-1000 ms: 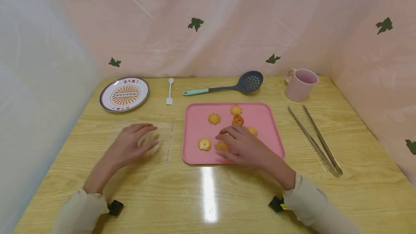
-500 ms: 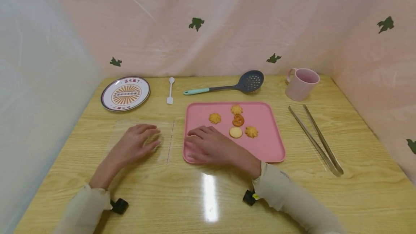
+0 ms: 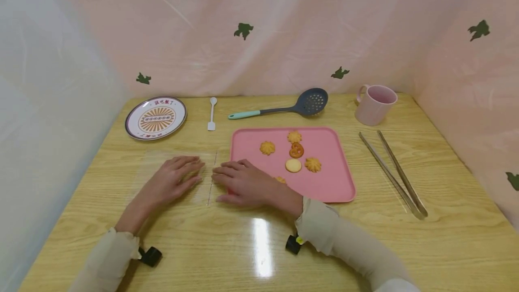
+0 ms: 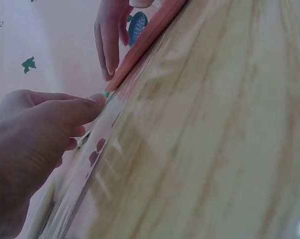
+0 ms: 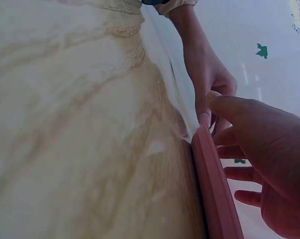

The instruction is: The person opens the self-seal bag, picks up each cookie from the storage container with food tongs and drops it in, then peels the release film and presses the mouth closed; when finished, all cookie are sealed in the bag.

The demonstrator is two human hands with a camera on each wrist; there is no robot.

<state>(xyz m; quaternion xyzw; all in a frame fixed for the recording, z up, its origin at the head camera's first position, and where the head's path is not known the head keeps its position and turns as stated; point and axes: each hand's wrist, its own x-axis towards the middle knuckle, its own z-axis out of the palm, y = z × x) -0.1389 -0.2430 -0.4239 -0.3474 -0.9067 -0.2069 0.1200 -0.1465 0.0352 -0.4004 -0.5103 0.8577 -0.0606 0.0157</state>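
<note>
My left hand point(image 3: 168, 183) is over a clear plastic bag point(image 3: 204, 193), its fingers loosely bent; whether it touches the bag I cannot tell. Across the left rim of the pink tray point(image 3: 332, 188) reaches my right hand point(image 3: 247, 184), fingertips beside the bag's right edge, with nothing visible in its fingers. Several cookies, among them a pale round one point(image 3: 293, 165), and a pretzel point(image 3: 296, 150) lie on the tray; one cookie point(image 3: 279, 179) is mostly hidden by my right hand. In the right wrist view my right thumb and fingers point(image 5: 269, 149) stand apart near the tray's edge point(image 5: 215, 189).
Along the back are a patterned plate point(image 3: 156, 118), a small white spoon point(image 3: 212, 114), a slotted ladle point(image 3: 311, 102) with a mint handle, and a pink mug point(image 3: 375, 106). Metal tongs point(image 3: 393, 175) lie right of the tray. Fabric walls enclose the table.
My right hand has moved left across the tray to its left rim, uncovering the pale round cookie. The left hand has shifted slightly to the right.
</note>
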